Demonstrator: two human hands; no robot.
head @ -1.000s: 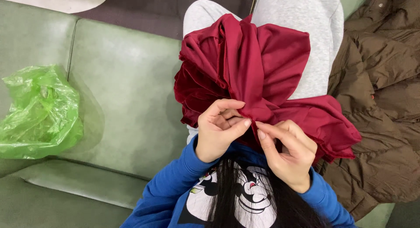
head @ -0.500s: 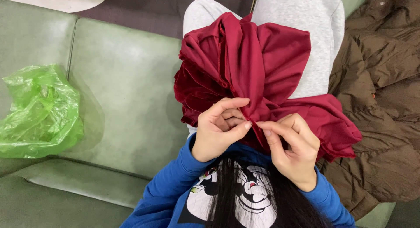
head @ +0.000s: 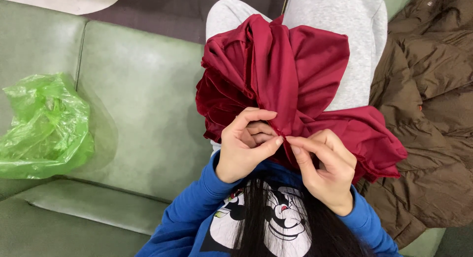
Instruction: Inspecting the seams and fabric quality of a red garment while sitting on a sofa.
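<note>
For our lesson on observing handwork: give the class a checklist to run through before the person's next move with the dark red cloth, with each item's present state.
1. Left hand pinches the cloth's edge: ok.
2. Right hand pinches the same edge, fingertips close to the left's: ok.
3. Dark red cloth rests on the lap, off the floor: ok.
4. Cloth lies flat: not ok, it is bunched in folds.
5. Green plastic bag lies apart from the cloth on the green sofa: ok.
6. Needle or thread between the fingers: cannot tell.
</note>
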